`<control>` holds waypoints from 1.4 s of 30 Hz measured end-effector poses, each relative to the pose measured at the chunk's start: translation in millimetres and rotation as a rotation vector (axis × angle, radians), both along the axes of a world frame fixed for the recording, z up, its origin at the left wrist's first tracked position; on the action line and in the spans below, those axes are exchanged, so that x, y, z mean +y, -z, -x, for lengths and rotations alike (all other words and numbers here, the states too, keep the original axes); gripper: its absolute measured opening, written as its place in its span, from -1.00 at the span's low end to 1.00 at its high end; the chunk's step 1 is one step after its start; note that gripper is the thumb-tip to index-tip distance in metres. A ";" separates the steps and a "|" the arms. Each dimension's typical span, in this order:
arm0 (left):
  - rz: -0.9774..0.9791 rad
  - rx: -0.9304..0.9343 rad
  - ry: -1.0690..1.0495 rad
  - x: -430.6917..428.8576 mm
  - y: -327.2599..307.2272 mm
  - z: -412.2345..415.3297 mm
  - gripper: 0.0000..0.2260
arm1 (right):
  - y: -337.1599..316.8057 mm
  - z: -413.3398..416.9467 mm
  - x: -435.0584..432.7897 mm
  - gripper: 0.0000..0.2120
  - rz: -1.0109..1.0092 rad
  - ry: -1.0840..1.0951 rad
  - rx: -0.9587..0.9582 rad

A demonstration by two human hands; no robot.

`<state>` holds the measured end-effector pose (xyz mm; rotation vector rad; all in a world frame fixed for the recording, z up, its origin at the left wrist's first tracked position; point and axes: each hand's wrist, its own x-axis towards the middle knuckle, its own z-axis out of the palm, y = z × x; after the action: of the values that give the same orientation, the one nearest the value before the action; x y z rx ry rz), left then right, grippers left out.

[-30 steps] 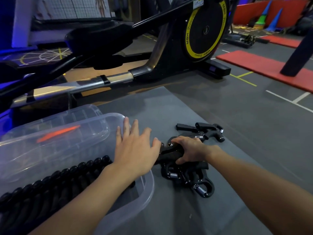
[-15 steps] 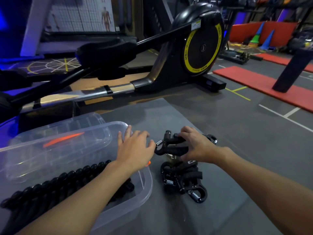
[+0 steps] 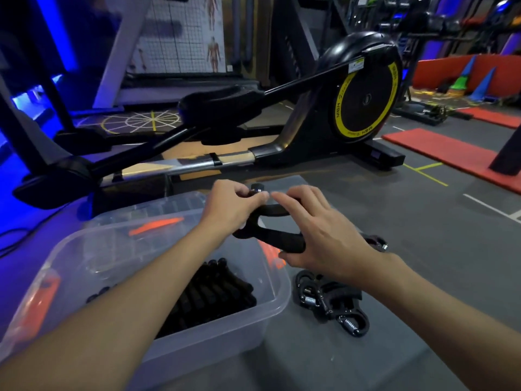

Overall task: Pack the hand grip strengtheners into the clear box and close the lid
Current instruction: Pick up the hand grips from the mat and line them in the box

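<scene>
Both hands hold one black hand grip strengthener (image 3: 270,235) in the air over the far right corner of the clear box (image 3: 279,303). My left hand (image 3: 231,204) pinches its spring end, and my right hand (image 3: 318,232) grips its two padded handles. Several black strengtheners (image 3: 214,294) lie packed in a row inside the box. A small pile of strengtheners (image 3: 332,303) lies on the grey mat just right of the box. One more strengthener (image 3: 376,241) shows behind my right wrist. The clear lid (image 3: 158,213) with an orange latch leans behind the box.
A black elliptical trainer (image 3: 363,97) with a yellow ring stands right behind the grey mat (image 3: 324,359). Red floor mats (image 3: 451,153) lie at the right, and a dark post (image 3: 507,153) stands on them. Cones and gym gear sit at the far right.
My right hand has lifted one strengthener off the pile and carried it left and up over the box. My left hand left the box rim and took hold of its spring end.
</scene>
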<state>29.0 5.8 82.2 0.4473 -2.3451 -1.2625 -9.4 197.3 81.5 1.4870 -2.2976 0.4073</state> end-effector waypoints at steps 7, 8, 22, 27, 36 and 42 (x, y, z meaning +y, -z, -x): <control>-0.038 0.057 -0.079 -42.6 33.3 -21.8 -0.92 | 27.2 -11.6 -29.4 -0.46 0.261 0.054 -0.710; -0.032 0.050 -0.092 -47.9 42.5 -21.7 -0.93 | 33.9 -8.5 -34.3 -0.47 0.255 0.097 -0.791; -0.039 -0.057 0.009 -55.0 129.6 12.6 -0.87 | 83.5 7.5 -69.3 -0.47 0.141 0.206 -0.908; -0.013 -0.052 -0.007 -54.1 140.1 19.6 -0.88 | 87.1 9.2 -69.4 -0.46 0.154 0.198 -0.907; -0.085 -0.042 -0.103 -62.9 152.2 14.1 -0.92 | 86.5 8.1 -68.9 -0.45 0.140 0.189 -0.892; -0.036 -0.152 -0.104 -65.2 157.7 12.6 -0.87 | 86.7 8.6 -69.0 -0.45 0.117 0.193 -0.871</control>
<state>16.4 -59.4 -75.5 0.6909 -2.3911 -1.2641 -17.9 128.3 -5.1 1.1273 -2.9356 1.3112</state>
